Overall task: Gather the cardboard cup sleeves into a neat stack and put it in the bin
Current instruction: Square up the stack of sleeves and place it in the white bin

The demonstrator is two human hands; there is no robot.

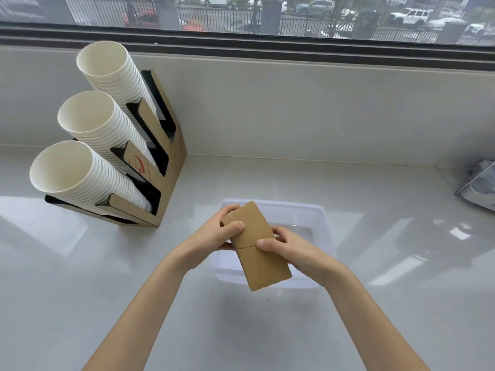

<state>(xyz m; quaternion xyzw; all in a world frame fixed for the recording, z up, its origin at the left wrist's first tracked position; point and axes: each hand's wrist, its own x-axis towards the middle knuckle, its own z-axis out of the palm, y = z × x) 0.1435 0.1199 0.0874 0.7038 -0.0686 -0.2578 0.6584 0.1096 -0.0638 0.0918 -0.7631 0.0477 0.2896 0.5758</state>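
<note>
Fingers (278, 232) of right hand (292, 250) clamped on near-right edge of flat brown cardboard cup-sleeve stack (255, 246), thumb pressed on top face close to a seam line across the cardboard. Fingers of left hand (214, 232) clamped on far-left corner of same stack, thumb on top, remaining fingers curled behind the far end. Stack held clear of the surface, tilted, long axis running from far-left to near-right, near end lowest and projecting past both hands toward the wearer. Number of sleeves in the stack not discernible from this view. Directly beneath and behind: translucent white rectangular plastic bin (320, 214), open top, interior apparently empty where visible; near end of stack overhanging the bin's near wall. Judged relation for the coming move: stack already above the opening but partly over the rim, so a small shift away from the wearer and a lowering would be needed. Outward: glossy pale grey countertop (401, 303); at left, brown cardboard dispenser rack (171, 167) holding three slanted columns of nested white paper cups (88, 127); window (241, 12) beyond.
</note>
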